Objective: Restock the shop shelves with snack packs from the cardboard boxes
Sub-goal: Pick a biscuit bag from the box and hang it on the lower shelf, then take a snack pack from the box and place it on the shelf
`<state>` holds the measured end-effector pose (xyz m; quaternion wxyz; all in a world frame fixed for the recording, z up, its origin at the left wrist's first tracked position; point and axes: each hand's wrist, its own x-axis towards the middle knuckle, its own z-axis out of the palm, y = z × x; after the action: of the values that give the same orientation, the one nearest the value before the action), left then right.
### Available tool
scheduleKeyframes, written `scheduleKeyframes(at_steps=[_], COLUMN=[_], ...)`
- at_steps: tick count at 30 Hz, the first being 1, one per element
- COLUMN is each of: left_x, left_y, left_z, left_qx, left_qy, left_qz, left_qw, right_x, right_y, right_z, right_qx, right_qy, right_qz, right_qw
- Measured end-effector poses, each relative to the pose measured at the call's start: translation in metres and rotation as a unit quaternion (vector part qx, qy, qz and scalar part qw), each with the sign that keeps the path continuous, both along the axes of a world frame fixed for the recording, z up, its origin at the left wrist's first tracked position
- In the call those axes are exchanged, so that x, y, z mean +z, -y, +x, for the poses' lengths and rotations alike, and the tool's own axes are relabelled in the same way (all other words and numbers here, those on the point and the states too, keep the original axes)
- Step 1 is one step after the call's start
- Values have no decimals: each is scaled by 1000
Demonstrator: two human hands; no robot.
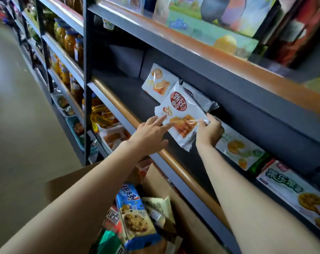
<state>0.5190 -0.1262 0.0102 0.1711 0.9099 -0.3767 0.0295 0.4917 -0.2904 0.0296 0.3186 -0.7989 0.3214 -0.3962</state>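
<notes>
Right hand [209,132] pinches white snack pack [181,114] by its edge, over shelf [129,94] front rail. Left hand [151,132] fingers straight, fingertips touching pack. Cardboard box [173,191] below holds more packs.

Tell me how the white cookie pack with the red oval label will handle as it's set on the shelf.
The white cookie pack looks like thin crinkled film, so probably floppy at its edges. Its glossy sheen suggests it may slip. The right hand grips one end while the left hand's straight fingers steady the other, hinting it is light.
</notes>
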Motion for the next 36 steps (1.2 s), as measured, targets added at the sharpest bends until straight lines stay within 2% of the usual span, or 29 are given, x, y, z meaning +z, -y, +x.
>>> scheduleKeyframes(at_steps=[3, 8, 10, 13, 18, 21, 24, 26, 28, 30, 32, 34, 36], left_x=[-19, -47, -53, -58, -55, -46, -45, -50, -58, -68, -74, -75, -74], left_y=[7, 3, 1, 2, -2, -10, -25, -42, -63, -89, -111, -128, -139], left_z=[28, 42, 42, 41, 30, 15, -11, -35, -61, -88, -110, -126, -137], left_qx=[21, 46, 49, 45, 65, 87, 95, 91, 77, 83, 109, 134, 138], left_qy=[-7, 11, 13, 20, 9, -4, -21, -41, -47, -73, -108, -130, -139], left_qz=[-46, -69, -70, -60, -45, -67, -68, -43, 2, 31, 32, 11, 18], left_qw=[999, 996, 996, 997, 997, 994, 993, 994, 996, 993, 988, 982, 980], right_x=[-11, -10, -8, -13, -13, -7, -5, -18, -43, -72, -99, -115, -126], right_y=[17, 43, 53, 64, 62, 47, 13, -19, -49, -78, -103, -123, -136], right_z=[35, 78, 91, 103, 97, 81, 38, -9, -57, -93, -112, -121, -123], right_qx=[-7, -38, -24, 17, 71, 79, 94, 166, 248, 298, 305, 310, 309], right_qy=[-1, -19, -22, -77, -95, -72, -41, -49, -121, -277, -437, -529, -567], right_qz=[-22, 4, 22, 25, 33, 21, -59, -130, -148, -128, -87, -26, 3], right_qw=[1000, 999, 999, 997, 992, 994, 993, 976, 950, 905, 842, 789, 763])
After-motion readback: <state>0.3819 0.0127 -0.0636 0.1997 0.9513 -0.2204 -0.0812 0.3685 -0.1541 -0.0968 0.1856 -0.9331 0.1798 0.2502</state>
